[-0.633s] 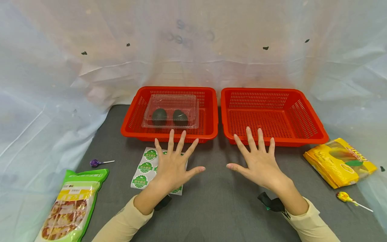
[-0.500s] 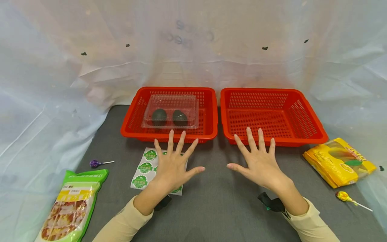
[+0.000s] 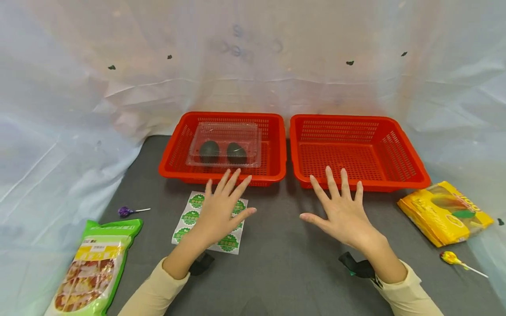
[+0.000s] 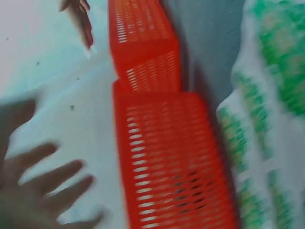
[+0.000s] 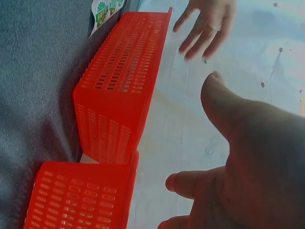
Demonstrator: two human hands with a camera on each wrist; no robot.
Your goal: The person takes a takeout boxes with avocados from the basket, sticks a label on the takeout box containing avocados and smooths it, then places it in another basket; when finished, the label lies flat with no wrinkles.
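Well, neither hand is gripping anything: the left hand (image 3: 216,214) and the right hand (image 3: 344,215) are hovering well apart, backs turned up, their fingers spreading wide and straight. The sticker sheet (image 3: 227,242) is lying beneath the left fingers, partly hidden by them, its printed face turning upward so the green rounds are showing. The left basket (image 3: 269,179) is sitting just beyond the left fingertips and the right basket (image 3: 340,153) just beyond the right ones, probably so that each is facing its own hand. Ahead of the left fingers, inside that basket, a clear container (image 3: 223,129) is holding two dark oval things (image 3: 209,151), presumably keeping them from rolling about. Off to the left of those fingers, a purple lollipop (image 3: 124,212) is lying on the grey surface (image 3: 276,263); nearer the person, a green bag (image 3: 92,267) is resting flat, likely too floppy for standing. Out to the right of the right fingers, a yellow packet (image 3: 446,213) is lying near the right basket's corner, a yellow-and-red lollipop (image 3: 450,258) just on its near side. These are lining the edges, perhaps so the fingers aren't brushing them.
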